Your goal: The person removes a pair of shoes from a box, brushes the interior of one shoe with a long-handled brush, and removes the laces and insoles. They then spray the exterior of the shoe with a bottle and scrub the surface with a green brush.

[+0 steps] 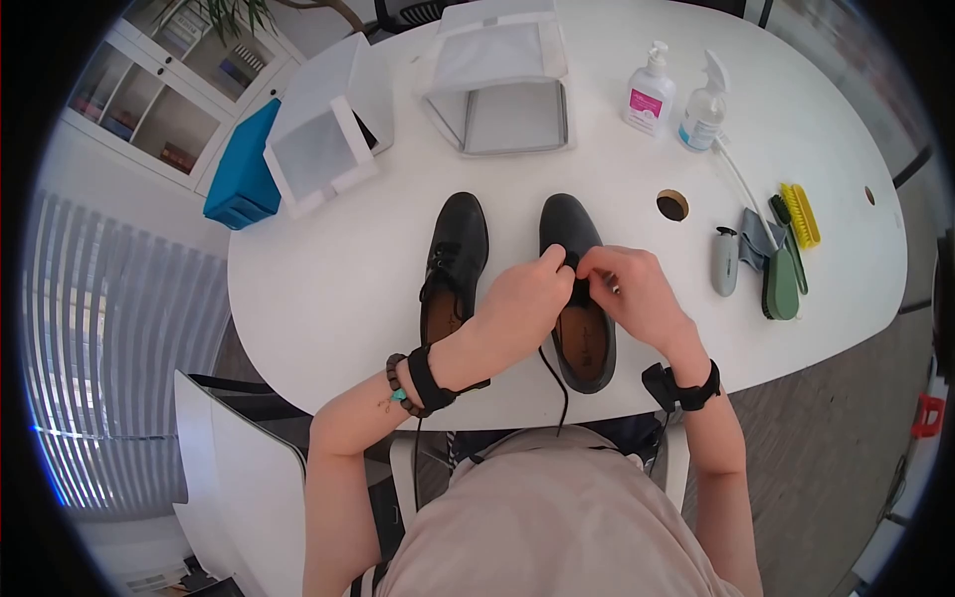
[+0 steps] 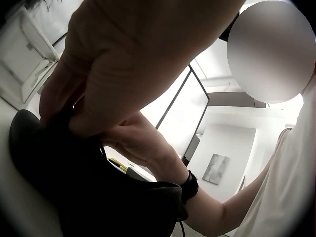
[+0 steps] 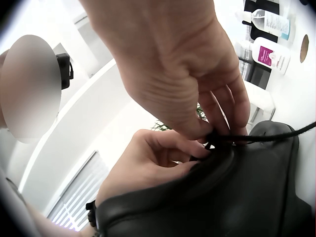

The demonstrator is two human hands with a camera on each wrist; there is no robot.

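Observation:
Two black lace-up shoes stand side by side on the white table, toes pointing away from me. Over the lacing of the right-hand shoe [image 1: 567, 219] both my hands meet. My left hand [image 1: 527, 303] pinches the black shoelace [image 3: 276, 138] at the eyelets, its thumb and forefinger bent at the shoe's edge. My right hand [image 1: 642, 294] pinches the same lace between thumb and fingers, as the right wrist view shows. One loose lace end hangs beside the shoe, past the table's front edge. The other shoe [image 1: 460, 224], its lace threaded, stands left of my left forearm.
White fabric boxes [image 1: 497, 55] and a teal case [image 1: 247, 164] stand at the back left. At the back right are a pump bottle [image 1: 649, 95] and a spray bottle [image 1: 704, 109]. Brushes, including a yellow one [image 1: 800, 214], and a grey cloth [image 1: 758, 239] lie right of a table hole [image 1: 672, 206].

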